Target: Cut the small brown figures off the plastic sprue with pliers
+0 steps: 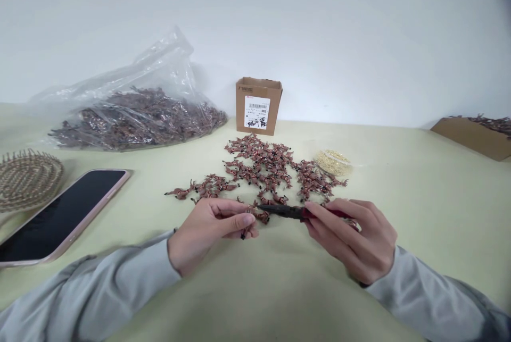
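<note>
My left hand (211, 233) pinches a small reddish-brown animal figurine (257, 215) between thumb and fingers, and part of it is hidden by my fingers. My right hand (351, 238) grips red-handled pliers (303, 213), and their black jaws reach the figurine. Just beyond my hands lies a loose heap of similar figurines (265, 169) with dark hooves, close to my left fingertips. Whether the jaws are closed on the figurine is hard to tell.
A clear plastic bag (131, 113) full of figurines lies at the back left. A cardboard box (258, 105) with a barcode label stands behind the heap. A phone (59, 214) in a pink case and a round woven mat (27, 180) lie left; pale granules (333, 163) and an open cardboard box (473, 137) lie right.
</note>
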Demonstrator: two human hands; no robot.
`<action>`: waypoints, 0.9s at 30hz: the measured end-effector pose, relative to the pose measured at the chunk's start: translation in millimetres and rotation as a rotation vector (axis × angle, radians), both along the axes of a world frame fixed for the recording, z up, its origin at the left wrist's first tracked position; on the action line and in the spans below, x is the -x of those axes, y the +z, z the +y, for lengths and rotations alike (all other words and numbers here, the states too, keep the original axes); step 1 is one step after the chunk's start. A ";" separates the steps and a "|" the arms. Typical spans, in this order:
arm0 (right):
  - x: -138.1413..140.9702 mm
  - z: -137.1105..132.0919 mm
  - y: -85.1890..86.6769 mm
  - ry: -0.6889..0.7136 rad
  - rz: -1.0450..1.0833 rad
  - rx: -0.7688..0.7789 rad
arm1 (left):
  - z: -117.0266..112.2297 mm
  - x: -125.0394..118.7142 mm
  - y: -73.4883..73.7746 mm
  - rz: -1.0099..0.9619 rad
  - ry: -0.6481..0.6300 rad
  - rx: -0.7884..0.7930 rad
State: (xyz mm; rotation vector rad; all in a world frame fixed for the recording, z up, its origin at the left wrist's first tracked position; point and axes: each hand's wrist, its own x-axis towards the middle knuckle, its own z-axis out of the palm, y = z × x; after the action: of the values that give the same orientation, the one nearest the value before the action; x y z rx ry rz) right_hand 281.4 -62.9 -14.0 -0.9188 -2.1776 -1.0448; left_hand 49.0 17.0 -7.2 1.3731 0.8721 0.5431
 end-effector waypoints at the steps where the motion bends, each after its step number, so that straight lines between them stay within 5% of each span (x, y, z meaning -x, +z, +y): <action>1: -0.3 0.0 -0.1 -0.003 -0.011 0.000 | 0.1 0.2 -0.5 -0.005 0.002 0.006; 20: -3.7 0.9 -2.5 -0.015 -0.061 0.055 | -0.7 -0.1 -1.7 -0.011 0.014 0.023; 27: -3.5 3.5 -7.6 0.005 0.088 0.139 | -0.4 -0.3 -2.2 0.005 0.034 -0.018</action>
State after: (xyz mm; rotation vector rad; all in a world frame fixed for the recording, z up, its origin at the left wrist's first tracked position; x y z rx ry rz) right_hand 284.9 -59.4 -21.5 -1.0013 -2.1996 -0.8432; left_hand 49.2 16.5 -9.3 1.3792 0.8979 0.5748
